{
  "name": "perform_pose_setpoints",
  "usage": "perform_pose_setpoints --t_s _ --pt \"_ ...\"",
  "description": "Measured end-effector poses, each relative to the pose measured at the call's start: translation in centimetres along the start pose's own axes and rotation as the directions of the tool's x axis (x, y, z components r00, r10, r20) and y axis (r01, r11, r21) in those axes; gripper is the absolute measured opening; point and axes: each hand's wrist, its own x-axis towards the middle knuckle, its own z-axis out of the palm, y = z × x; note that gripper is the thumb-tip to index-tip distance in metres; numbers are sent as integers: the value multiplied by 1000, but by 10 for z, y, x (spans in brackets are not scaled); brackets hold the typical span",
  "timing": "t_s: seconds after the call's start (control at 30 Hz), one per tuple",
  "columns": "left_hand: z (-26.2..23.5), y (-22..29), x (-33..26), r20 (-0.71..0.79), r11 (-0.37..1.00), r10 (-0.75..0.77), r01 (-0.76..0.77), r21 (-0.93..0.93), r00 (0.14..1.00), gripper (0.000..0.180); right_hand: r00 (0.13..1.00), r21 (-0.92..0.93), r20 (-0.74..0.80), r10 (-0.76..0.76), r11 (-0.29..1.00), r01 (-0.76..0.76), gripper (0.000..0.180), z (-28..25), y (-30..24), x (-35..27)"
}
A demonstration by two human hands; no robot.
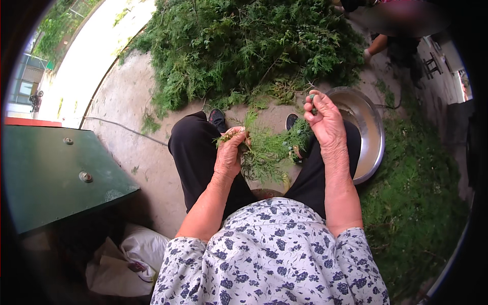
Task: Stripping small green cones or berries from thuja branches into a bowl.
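Observation:
My left hand [230, 152] is closed around the stem end of a feathery green conifer sprig [268, 148], which spreads out to the right between my knees. Raised at the right, my right hand [326, 122] pinches small green cones [312, 98] between thumb and fingers. Bluish-green cones [300, 131] also show at the sprig's right tip, just below that hand. Beside my right knee stands a wide metal basin [375, 137], partly hidden by my leg and right hand; its contents are hard to make out.
A large heap of cut conifer branches [244, 46] lies ahead on the concrete floor [127, 96]. More green cuttings [412, 203] cover the ground at right. A green metal box [56, 173] and white sack [145, 249] are at left. Another person's arm [377, 46] reaches toward the heap.

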Motion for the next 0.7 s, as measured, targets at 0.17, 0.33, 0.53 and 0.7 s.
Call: perform_pose_setpoints --t_s 0.17,0.33,0.53,0.7 --pt "-10 1 20 -206 986 42 -75 -152 978 9 893 -395 -200 -404 867 304 20 -52 -95 -14" --pt "-8 9 21 -130 930 -78 25 -366 988 15 723 -559 -569 -392 829 10 27 -143 -102 -41" --pt "-7 7 27 -72 900 -171 126 -416 983 24 553 -699 -632 -542 707 -106 32 -250 -96 -48" --pt "-10 4 22 10 869 -158 144 -473 987 13 804 -725 -176 -568 628 285 20 -55 -67 -45"
